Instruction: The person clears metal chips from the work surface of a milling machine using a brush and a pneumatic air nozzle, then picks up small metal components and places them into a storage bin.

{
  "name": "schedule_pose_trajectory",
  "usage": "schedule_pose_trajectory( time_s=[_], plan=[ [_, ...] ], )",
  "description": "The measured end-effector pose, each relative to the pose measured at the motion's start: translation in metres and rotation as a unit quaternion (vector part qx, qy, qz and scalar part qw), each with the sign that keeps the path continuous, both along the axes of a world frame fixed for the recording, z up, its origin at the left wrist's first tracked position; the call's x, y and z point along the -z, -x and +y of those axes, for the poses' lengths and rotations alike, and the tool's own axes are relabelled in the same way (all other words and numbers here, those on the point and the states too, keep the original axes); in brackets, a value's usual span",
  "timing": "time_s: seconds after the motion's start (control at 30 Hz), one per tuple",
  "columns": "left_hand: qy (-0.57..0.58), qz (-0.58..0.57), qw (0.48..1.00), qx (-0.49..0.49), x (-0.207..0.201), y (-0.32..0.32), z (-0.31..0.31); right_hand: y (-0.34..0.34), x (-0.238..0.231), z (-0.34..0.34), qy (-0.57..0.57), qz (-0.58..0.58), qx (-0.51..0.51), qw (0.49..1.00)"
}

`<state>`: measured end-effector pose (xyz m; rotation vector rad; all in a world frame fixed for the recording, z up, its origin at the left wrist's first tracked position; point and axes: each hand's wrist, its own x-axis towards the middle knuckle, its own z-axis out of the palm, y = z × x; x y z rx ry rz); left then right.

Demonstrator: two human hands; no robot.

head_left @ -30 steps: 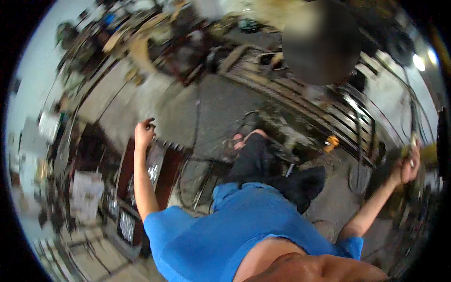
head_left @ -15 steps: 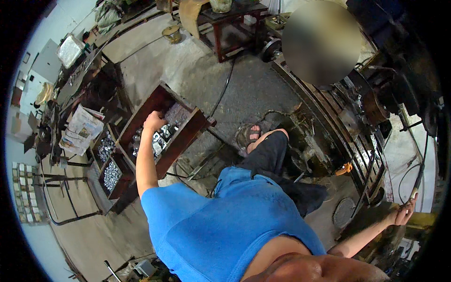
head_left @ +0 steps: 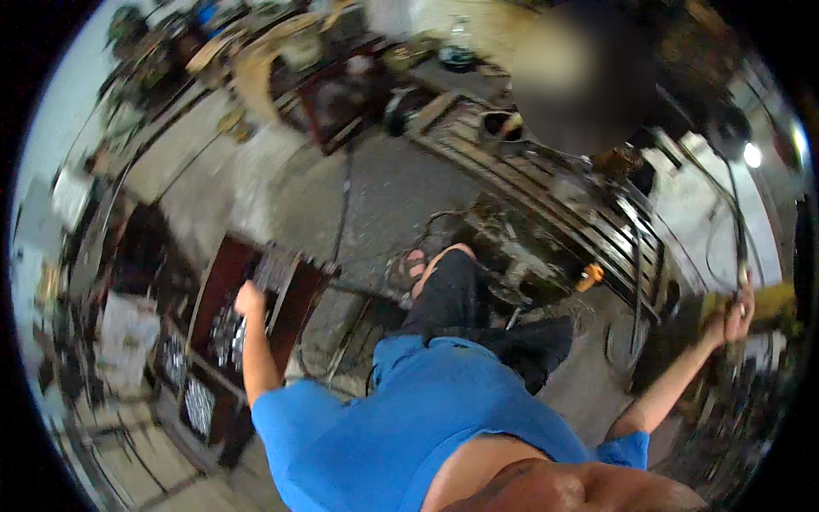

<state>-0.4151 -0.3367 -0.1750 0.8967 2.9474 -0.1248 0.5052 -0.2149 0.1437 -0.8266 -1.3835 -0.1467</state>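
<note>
My left hand (head_left: pixel 250 299) is curled closed above a dark red-brown box (head_left: pixel 300 299) at the left. Shiny metal parts (head_left: pixel 229 334) lie in the box below it. Motion blur hides whether anything is between those fingers. Far to the right, my right hand (head_left: pixel 732 321) is raised with its fingers closed round the pale lower end of a dark hanging rod (head_left: pixel 740 243), beside a thin looped cable. Smaller compartments next to the box hold more small metal pieces (head_left: pixel 200 404).
A slatted metal machine bed (head_left: pixel 512 192) runs diagonally on the right, with an orange object (head_left: pixel 589 276) near its edge. Papers (head_left: pixel 128 337) lie left of the box. Farther off stand a dark red stand (head_left: pixel 311 119) and a glass bottle (head_left: pixel 457 53).
The whole view has swung and blurred. My left hand has lifted out of the metal parts and is more closed. My right hand stays at the hanging rod, its fingers more tightly wrapped.
</note>
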Motion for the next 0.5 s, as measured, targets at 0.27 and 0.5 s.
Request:
schedule_pose_trajectory(
  time_s=[0.27, 0.5],
  plan=[
    [-0.086, -0.121, 0.989, -0.006, -0.01, 0.029, 0.018, 0.073, -0.034, 0.002, -0.063, 0.001, 0.015, 0.998],
    [-0.218, -0.065, 0.974, -0.001, -0.046, -0.011, 0.045, 0.083, -0.064, -0.002, -0.053, -0.006, -0.005, 0.999]
  ],
)
